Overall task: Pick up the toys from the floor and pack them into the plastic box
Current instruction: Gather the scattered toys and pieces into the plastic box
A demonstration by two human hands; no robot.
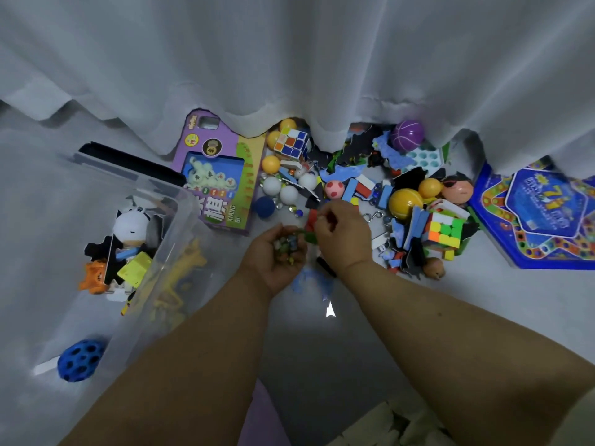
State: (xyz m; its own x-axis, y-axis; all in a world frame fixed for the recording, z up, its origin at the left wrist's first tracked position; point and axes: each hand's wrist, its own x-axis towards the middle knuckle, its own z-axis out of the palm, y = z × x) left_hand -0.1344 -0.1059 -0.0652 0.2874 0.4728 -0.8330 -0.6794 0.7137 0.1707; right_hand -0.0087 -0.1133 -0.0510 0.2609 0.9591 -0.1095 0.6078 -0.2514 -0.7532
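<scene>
Glass marbles, multicoloured, heaped in cupped left hand.

White curtain (hem over the toys), pale floor

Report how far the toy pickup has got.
Done: the plastic box already holds a white figure, an orange cat and a blue ball.
In hand: the left hand cups a heap of marbles; the right hand pinches something small beside it.
Left: most of the pile, including both cubes, the balls, the purple box and the blue board.
</scene>
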